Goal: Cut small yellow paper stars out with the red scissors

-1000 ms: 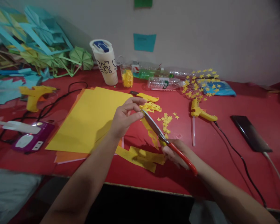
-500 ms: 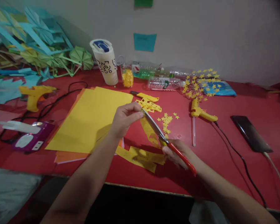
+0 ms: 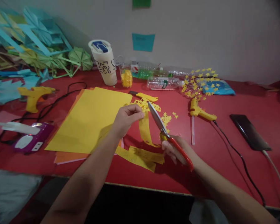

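My left hand pinches the top end of a yellow paper strip, which hangs down toward the table. In my right hand are red-handled scissors, their blades together and pointing up and away, just right of the strip and apart from it. A small yellow bit shows by the scissors' pivot; I cannot make out what it is. Small yellow paper stars lie beyond the scissors. Below the hands rest more yellow strips. Punched yellow scraps lie near a yellow-handled cutter.
Yellow paper sheets lie on the red table at left. Behind stand a white tumbler, a cup of yellow pieces and plastic bottles. Glue guns lie either side; a phone is at right.
The scissors' blades have come away from the strip's top end, moving right and turning more upright. The strip now hangs straighter below my left hand, which has barely moved.
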Demonstrator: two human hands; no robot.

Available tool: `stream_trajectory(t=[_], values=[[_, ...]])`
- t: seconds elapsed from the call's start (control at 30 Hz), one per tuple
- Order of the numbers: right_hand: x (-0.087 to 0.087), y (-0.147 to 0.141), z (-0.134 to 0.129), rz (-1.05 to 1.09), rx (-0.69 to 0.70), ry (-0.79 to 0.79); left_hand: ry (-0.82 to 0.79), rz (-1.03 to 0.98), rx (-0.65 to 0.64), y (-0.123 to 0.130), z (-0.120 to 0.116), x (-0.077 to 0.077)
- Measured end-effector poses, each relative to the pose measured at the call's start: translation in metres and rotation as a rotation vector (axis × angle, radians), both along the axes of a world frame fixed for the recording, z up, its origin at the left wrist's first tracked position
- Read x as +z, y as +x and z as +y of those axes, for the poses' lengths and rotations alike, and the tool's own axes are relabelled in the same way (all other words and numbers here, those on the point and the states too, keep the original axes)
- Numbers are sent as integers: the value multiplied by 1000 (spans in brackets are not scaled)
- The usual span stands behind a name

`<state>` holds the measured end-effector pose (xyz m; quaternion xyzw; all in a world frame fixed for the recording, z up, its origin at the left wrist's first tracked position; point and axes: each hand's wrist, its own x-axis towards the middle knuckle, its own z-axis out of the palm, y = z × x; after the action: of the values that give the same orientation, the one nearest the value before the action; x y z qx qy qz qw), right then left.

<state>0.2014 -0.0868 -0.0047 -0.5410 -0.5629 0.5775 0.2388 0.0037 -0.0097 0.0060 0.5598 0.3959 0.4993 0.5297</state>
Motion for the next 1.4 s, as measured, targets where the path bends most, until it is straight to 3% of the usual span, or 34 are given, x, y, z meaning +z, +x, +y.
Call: stream_trajectory(t=[0.17,0.33,0.63,0.77,0.97,1.13,1.27,1.4], values=[[8,-2,4,-1,-219,55,-136,287,-187,15,-11,0],[6,0,12,45,-353,122,-60,374,-299,29,-24,0],[3,-1,12,21,-282,104,-14,369,-328,36,-25,-14],[4,0,12,34,-277,106,-18,390,-346,37,-26,-13],[8,12,24,-20,-447,171,-63,426,-280,27,-20,-4],[-1,21,36,-101,-478,162,-125,365,-273,24,-18,-5],[-2,17,32,-54,-438,166,-153,324,-342,27,-21,-4],[3,7,22,19,-268,61,-148,312,-411,29,-24,-5]])
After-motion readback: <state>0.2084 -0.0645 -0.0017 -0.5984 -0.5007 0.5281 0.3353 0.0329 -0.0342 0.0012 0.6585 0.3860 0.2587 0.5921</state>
